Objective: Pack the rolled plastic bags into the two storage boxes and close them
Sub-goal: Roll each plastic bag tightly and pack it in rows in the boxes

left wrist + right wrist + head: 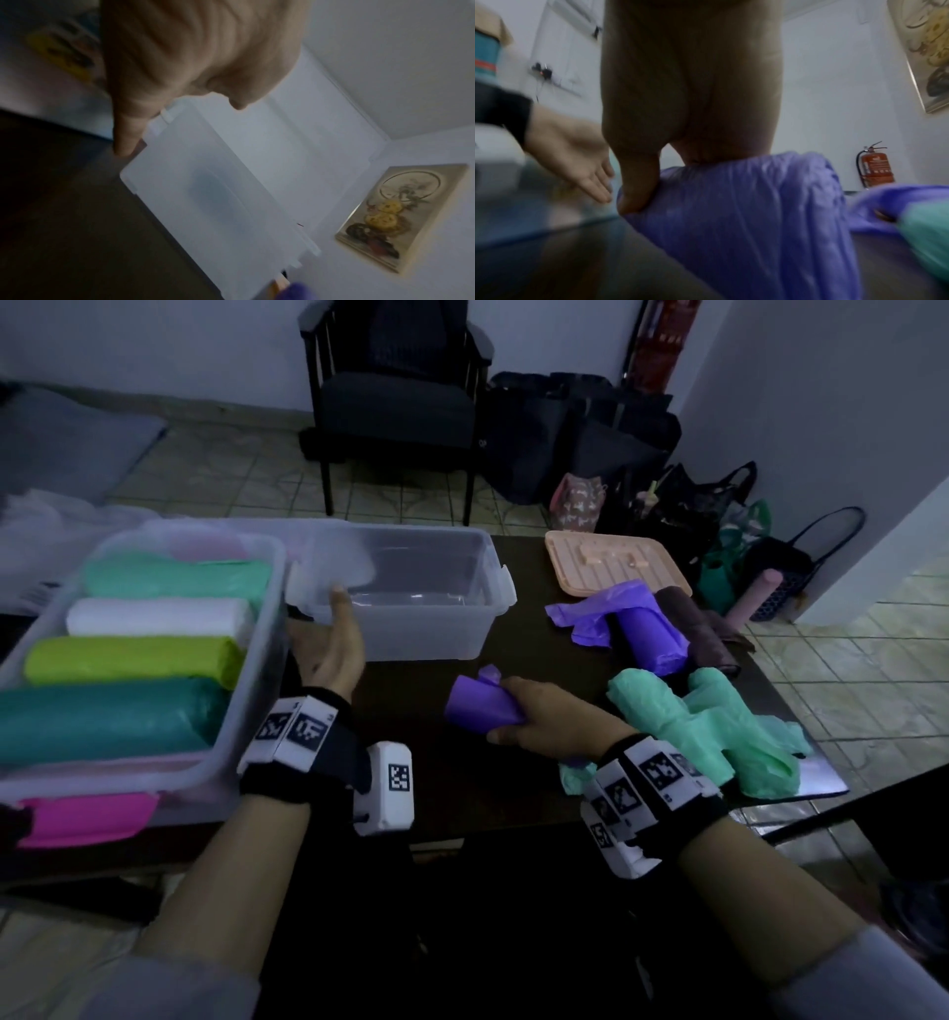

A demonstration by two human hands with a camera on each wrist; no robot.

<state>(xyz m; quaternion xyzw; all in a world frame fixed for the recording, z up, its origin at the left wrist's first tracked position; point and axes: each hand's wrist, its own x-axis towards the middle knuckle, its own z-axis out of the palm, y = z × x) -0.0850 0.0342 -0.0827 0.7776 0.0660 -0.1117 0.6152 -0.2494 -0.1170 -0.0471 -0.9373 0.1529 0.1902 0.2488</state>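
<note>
The right hand (544,719) is curled round a purple roll (480,701) just above the dark table (426,778); in the right wrist view the thumb (636,182) presses into the plastic, while the other fingers are hidden behind the roll. The left hand (331,649) lies flat with straight fingers against the near left corner of the empty box (411,588), fingertips at its rim; the left wrist view is blurred, and only one finger (126,132) shows clearly beside the box's latch. To the left of that hand sits the full box (246,660), holding mint, white, lime and teal rolls, its near end cut off by the frame edge. Right of the right hand lie a second purple roll (649,634) with a loose tail, a dark roll half hidden behind it, and crumpled mint bags (703,726). Beyond them rests a peach lid (616,567).
</note>
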